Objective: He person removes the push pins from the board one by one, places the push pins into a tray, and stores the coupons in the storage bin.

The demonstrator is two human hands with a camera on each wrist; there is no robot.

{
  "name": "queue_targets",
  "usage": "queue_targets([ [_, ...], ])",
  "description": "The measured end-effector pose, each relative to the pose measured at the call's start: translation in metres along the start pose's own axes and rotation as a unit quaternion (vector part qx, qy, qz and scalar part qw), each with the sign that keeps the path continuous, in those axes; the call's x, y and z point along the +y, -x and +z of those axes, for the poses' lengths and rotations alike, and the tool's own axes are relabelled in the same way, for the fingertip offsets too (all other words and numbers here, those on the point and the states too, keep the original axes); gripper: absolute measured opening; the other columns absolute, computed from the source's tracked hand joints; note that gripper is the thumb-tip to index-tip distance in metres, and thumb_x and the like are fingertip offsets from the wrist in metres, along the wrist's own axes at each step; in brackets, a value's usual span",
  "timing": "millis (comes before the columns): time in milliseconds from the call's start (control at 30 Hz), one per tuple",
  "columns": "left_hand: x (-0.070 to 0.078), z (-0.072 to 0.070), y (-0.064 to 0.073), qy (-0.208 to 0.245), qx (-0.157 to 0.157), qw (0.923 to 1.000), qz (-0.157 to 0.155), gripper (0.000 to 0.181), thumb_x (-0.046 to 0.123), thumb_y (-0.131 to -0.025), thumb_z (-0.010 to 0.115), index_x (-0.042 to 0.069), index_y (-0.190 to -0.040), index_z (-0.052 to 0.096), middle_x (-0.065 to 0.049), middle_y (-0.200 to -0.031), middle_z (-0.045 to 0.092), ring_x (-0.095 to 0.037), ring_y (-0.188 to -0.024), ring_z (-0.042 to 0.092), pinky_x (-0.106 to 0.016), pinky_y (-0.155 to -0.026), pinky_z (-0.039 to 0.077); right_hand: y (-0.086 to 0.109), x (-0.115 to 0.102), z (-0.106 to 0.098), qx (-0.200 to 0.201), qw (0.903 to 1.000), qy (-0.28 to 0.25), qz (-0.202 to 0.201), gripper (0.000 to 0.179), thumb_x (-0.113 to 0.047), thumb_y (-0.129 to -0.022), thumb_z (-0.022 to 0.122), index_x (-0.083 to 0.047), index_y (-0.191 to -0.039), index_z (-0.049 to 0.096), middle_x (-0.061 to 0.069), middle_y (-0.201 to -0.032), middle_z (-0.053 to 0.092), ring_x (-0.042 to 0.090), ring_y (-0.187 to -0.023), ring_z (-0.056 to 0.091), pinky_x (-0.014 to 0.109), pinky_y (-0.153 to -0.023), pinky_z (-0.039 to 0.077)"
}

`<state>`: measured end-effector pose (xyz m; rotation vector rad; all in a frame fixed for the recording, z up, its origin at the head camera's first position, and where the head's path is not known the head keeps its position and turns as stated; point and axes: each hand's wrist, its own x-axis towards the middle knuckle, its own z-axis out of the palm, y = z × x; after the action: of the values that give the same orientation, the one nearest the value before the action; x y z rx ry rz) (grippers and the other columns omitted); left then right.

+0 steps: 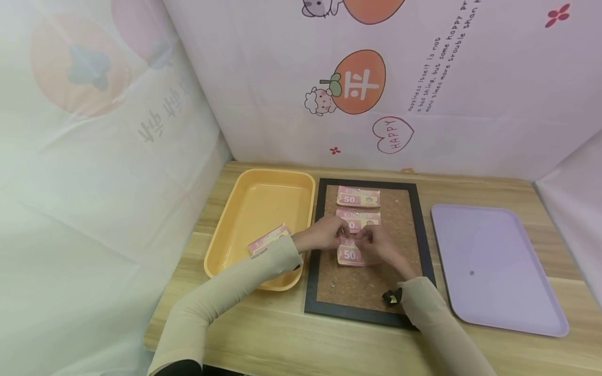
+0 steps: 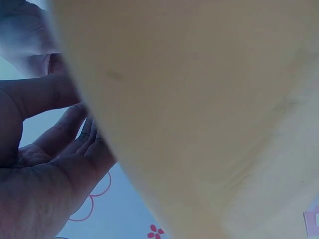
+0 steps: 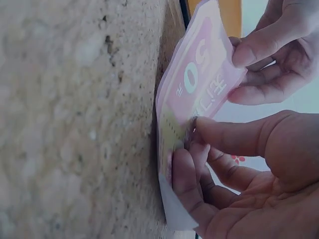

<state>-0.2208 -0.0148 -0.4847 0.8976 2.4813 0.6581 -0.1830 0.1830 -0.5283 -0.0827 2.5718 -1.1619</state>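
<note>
A corkboard [image 1: 400,235] with a black frame carries three pink-and-yellow 50 coupons in a column. The top coupon [image 1: 350,199] and the middle coupon [image 1: 371,222] each have a small pin at the upper edge. My left hand [image 1: 326,233] pinches the lowest coupon [image 3: 192,74] near an upper corner with thumb and fingers. Beside it, my right hand [image 1: 378,244] pinches a small clear push pin [image 3: 180,144] at that coupon's upper edge. In the right wrist view the coupon tilts away from the cork, with its lower edge against it.
Left of the board stands a yellow tray [image 1: 310,193] with another coupon [image 1: 269,240] inside; its wall fills much of the left wrist view. Loose clear pins [image 1: 334,284] lie low on the board. A purple tray [image 1: 494,261] sits at the right, holding one small dark speck.
</note>
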Motion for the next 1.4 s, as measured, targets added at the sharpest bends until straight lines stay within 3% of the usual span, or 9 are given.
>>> queue_targets([
  [367,0.005,-0.008,0.008,0.001,0.007,0.9998,0.016,0.028,-0.007,-0.091,0.062,0.004,-0.113,0.076,-0.010,-0.108,0.077,-0.017,-0.093,0.068,-0.020,-0.076,0.053,0.004,-0.002,-0.002,-0.008,0.9999,-0.014,-0.004,0.013,-0.008,-0.101,0.064,0.001,-0.108,0.069,0.014,-0.095,0.070,0.019,-0.081,0.061,0.028,-0.067,0.050],
  [633,0.001,-0.013,0.011,-0.011,0.029,0.9992,0.027,0.029,-0.007,-0.089,0.063,0.003,-0.111,0.077,-0.011,-0.105,0.078,-0.018,-0.094,0.071,-0.021,-0.080,0.056,0.009,-0.006,-0.003,0.000,0.9990,-0.039,-0.020,0.017,-0.011,-0.103,0.062,0.000,-0.115,0.068,0.015,-0.099,0.070,0.021,-0.083,0.063,0.029,-0.068,0.051],
  [967,-0.004,-0.021,0.019,0.018,0.040,0.9988,0.020,0.027,-0.005,-0.092,0.062,0.003,-0.114,0.076,-0.012,-0.109,0.078,-0.017,-0.092,0.071,-0.019,-0.076,0.056,0.015,-0.007,-0.009,-0.014,0.9956,-0.090,-0.024,0.023,-0.017,-0.106,0.059,0.000,-0.120,0.064,0.019,-0.099,0.069,0.028,-0.079,0.066,0.031,-0.059,0.054],
  [1400,-0.009,-0.033,0.028,0.029,0.066,0.9970,0.026,0.027,-0.005,-0.092,0.060,0.003,-0.112,0.077,-0.011,-0.109,0.078,-0.019,-0.095,0.072,-0.022,-0.078,0.057,0.018,-0.013,-0.020,0.020,0.9943,-0.105,-0.007,0.025,-0.020,-0.104,0.062,-0.001,-0.120,0.069,0.023,-0.104,0.072,0.032,-0.085,0.068,0.036,-0.066,0.058],
])
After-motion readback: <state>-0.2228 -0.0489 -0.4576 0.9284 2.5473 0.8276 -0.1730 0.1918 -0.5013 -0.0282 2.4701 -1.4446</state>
